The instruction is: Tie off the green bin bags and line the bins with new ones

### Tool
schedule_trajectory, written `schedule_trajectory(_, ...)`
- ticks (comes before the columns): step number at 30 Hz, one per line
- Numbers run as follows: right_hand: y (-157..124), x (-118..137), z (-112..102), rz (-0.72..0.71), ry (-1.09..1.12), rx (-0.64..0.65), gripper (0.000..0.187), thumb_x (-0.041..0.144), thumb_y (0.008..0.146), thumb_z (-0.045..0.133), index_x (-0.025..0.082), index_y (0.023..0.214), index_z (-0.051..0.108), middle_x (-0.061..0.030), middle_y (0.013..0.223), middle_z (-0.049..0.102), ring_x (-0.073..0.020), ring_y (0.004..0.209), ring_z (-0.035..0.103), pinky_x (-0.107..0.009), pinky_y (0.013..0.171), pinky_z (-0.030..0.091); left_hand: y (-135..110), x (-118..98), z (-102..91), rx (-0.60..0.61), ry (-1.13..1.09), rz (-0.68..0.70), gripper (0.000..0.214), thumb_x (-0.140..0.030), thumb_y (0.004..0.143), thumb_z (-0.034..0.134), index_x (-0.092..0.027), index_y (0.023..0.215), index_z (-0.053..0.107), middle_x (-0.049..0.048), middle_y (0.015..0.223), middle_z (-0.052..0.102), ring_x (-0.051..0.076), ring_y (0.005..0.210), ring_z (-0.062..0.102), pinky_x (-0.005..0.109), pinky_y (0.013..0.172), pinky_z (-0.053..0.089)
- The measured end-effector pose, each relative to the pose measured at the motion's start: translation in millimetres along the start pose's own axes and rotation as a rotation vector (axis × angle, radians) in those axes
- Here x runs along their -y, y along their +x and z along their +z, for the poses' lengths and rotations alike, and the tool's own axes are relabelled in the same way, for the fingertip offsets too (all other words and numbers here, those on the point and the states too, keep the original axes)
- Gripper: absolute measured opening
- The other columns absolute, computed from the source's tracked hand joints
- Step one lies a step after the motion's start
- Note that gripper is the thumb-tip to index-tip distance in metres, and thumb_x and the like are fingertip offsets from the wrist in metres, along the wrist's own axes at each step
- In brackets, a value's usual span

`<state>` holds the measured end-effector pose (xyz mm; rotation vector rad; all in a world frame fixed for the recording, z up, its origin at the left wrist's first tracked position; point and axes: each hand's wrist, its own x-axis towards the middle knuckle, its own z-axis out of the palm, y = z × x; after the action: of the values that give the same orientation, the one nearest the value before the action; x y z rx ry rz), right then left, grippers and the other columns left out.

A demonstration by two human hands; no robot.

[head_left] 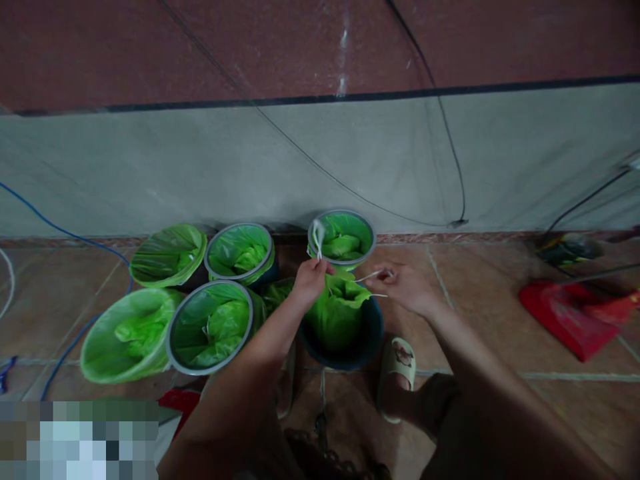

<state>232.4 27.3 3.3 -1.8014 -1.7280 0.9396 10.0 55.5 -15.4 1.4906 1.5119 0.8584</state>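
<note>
A green drawstring garbage bag (336, 317) stands gathered at its mouth inside a dark blue bin (376, 333) between my feet. My left hand (311, 277) is closed on a white drawstring loop (319, 239) that sticks up above the fingers. On the other side, my right hand (397, 283) pinches another white drawstring (369, 275), which stretches from the bag's mouth. The bag's top is partly drawn together, with a dark opening still showing. Behind it, near the wall, sits a lined bin with a grey rim (373, 250).
Several bins with green liners are grouped at the left, including a grey-rimmed one (173, 340) and one without a rim ring (90, 353). A red dustpan (565, 320) lies at the right. Cables run down the wall (225, 160), and a blue cable (65, 230) crosses the floor.
</note>
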Motion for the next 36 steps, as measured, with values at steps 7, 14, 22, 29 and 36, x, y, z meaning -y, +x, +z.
schedule_trajectory(7,-11.9,-17.6,-10.7,0.028,-0.381,0.239,0.026,0.042,0.07,0.077,0.019,0.06,0.069,-0.0032,0.054,0.059,-0.0124,0.048,0.048,-0.025,0.046,0.029,9.5,9.6,-10.3,-0.083,-0.113,0.02,0.033,-0.034,0.085,0.044,-0.018,0.068,0.067,0.0059,0.079,0.072,0.018,0.081,0.065,0.031,0.083,0.048)
schedule_trajectory(14,-26.3,13.3,-7.5,-0.089,0.369,0.725,0.042,0.058,0.079,0.065,0.018,0.066,0.063,0.0041,0.055,0.05,-0.008,0.05,0.04,-0.022,0.049,0.03,-2.2,-10.3,-3.0,0.148,-0.408,0.15,0.032,-0.044,0.089,0.051,-0.017,0.079,0.064,0.0054,0.082,0.071,0.016,0.079,0.066,0.031,0.084,0.05)
schedule_trajectory(22,-21.0,22.0,2.1,-0.036,0.57,0.619,0.045,0.06,0.082,0.063,0.016,0.07,0.06,0.0012,0.065,0.057,-0.008,0.057,0.044,-0.023,0.055,0.035,-7.3,-7.9,9.1,0.27,-0.217,-0.018,0.034,-0.04,0.089,0.046,-0.016,0.068,0.058,-0.0021,0.057,0.054,0.009,0.049,0.045,0.021,0.051,0.036)
schedule_trajectory(29,-18.1,19.8,10.3,-0.064,0.381,0.449,0.048,0.063,0.082,0.058,0.018,0.066,0.057,0.0008,0.06,0.056,-0.0094,0.054,0.043,-0.024,0.052,0.034,-9.3,-7.0,11.5,0.3,-0.047,-0.028,0.03,-0.031,0.089,0.041,-0.017,0.071,0.061,-0.0039,0.05,0.049,0.01,0.048,0.045,0.022,0.052,0.035)
schedule_trajectory(36,-18.8,17.8,12.7,-0.147,-0.008,0.232,0.042,0.058,0.084,0.057,0.02,0.068,0.062,0.0016,0.056,0.053,-0.0112,0.051,0.043,-0.026,0.052,0.029,-16.1,-5.7,18.0,0.33,0.127,0.133,0.029,-0.024,0.091,0.041,-0.018,0.072,0.062,-0.0031,0.051,0.05,0.012,0.052,0.048,0.023,0.054,0.038)
